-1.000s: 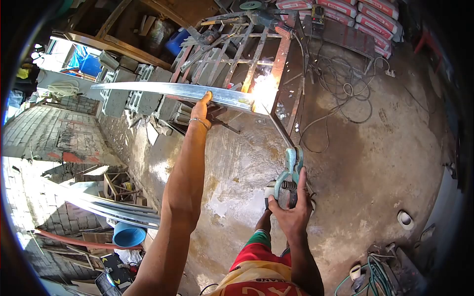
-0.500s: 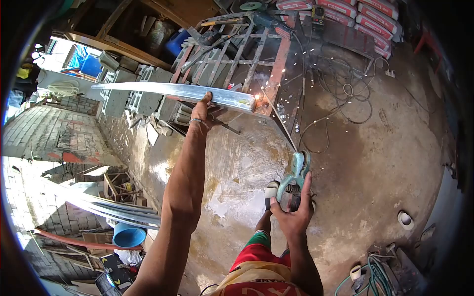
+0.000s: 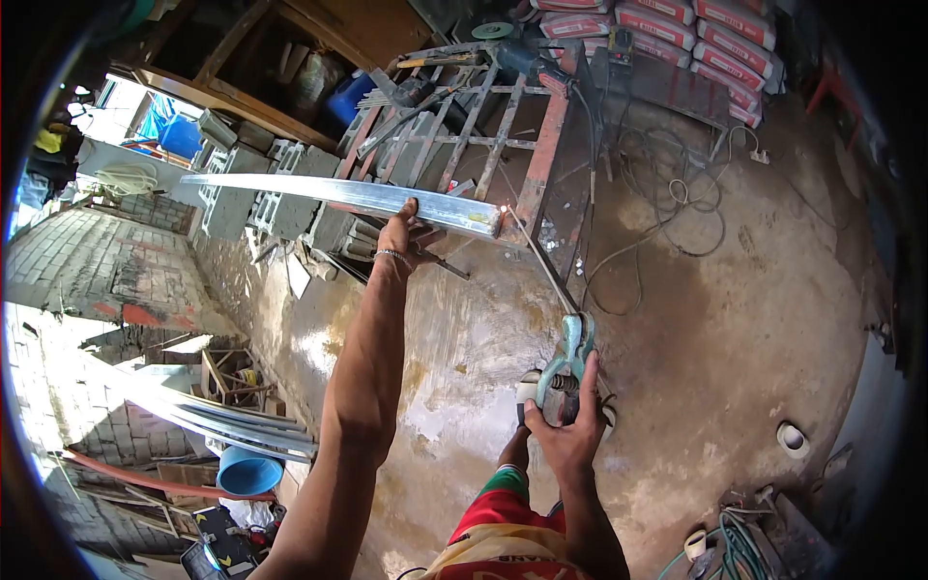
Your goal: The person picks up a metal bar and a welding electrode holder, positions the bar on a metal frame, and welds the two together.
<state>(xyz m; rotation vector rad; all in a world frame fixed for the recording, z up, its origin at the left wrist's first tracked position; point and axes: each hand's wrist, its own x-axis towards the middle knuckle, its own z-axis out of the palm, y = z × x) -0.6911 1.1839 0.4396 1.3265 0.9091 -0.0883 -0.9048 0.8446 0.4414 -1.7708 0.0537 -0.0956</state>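
A long silvery metal bar (image 3: 338, 190) lies across a rusty metal grid frame (image 3: 534, 184), its near end at the frame's right side. My left hand (image 3: 401, 237) is closed around the bar, thumb on top. My right hand (image 3: 570, 416) grips a green electrode clamp (image 3: 570, 348) below the frame. From the clamp's jaws a thin rod (image 3: 541, 263) runs up and left to the bar's end, where a small orange glow shows.
A blue power tool (image 3: 527, 63) and an orange-handled hammer lie on the frame's top. Beyond are stacked cement bags (image 3: 730, 48). Loose cables (image 3: 677, 193) curl on the floor at right. Concrete blocks (image 3: 232, 198) stand under the bar. A blue basin (image 3: 248, 471) sits lower left.
The bright flare and flying sparks at the bar's end have shrunk to a small glow, and the smoke has thinned. My right hand and the clamp sit slightly lower and further left.
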